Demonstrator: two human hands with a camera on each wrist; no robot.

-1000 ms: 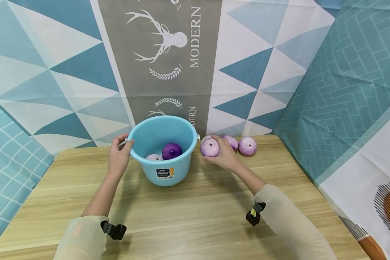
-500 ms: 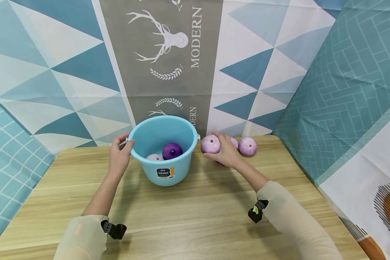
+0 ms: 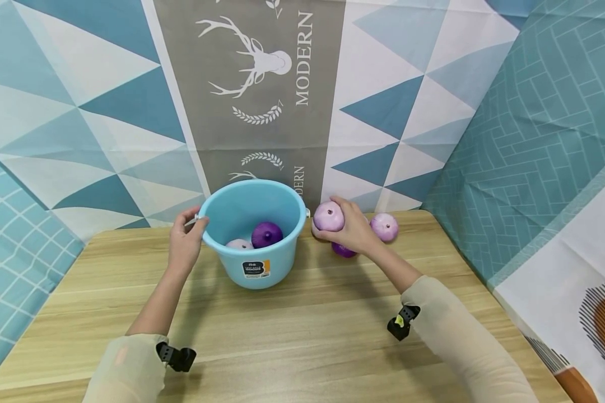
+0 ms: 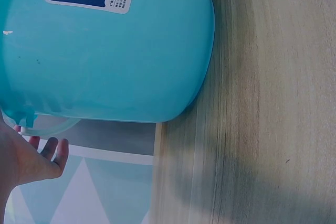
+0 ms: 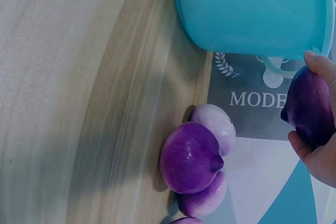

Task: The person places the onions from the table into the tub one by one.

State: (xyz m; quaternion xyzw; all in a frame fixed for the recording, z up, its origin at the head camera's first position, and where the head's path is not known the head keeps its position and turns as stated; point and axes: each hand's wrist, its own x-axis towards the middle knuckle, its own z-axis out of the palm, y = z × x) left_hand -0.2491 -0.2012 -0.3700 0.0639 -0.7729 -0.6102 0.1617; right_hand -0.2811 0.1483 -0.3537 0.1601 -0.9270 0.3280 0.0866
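A light blue bucket stands toward the back of the table, with a dark purple onion and a paler onion inside. My left hand grips its left side at the rim, by the handle joint. To the right of the bucket, my right hand holds a light purple onion between thumb and fingers, raised near rim height. In the right wrist view the held onion looks darker. Below that hand lies a dark purple onion, against a pale onion and another purple onion.
Farther right on the wooden table sits a light purple onion. A patterned cloth hangs behind the table. The bucket's handle hangs at its back side.
My right hand has lifted the light purple onion upward, and the dark purple onion beneath has come into view. My left hand and the bucket have stayed in place.
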